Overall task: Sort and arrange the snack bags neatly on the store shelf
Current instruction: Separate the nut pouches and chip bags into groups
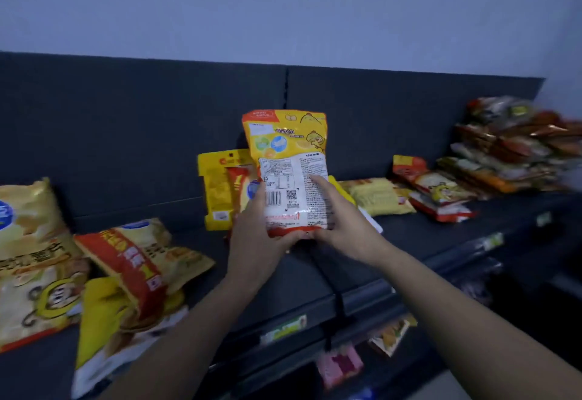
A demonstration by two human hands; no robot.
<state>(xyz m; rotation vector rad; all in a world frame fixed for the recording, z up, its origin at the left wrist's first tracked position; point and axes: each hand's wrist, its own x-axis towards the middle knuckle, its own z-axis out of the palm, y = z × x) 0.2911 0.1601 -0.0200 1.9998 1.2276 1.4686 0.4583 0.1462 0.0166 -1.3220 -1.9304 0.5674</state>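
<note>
snack bag (288, 160), upright: left grip (252, 235) and right grip (343, 226) grasp its base. bags (126, 273) left of them lie jumbled; stack (516, 147) at right piled; sorting looks mostly undone.

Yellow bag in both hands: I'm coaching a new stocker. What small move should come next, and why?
Probably turn the yellow bag around before setting it down: the left hand and right hand hold it upright above the shelf, barcode side toward the camera.
</note>
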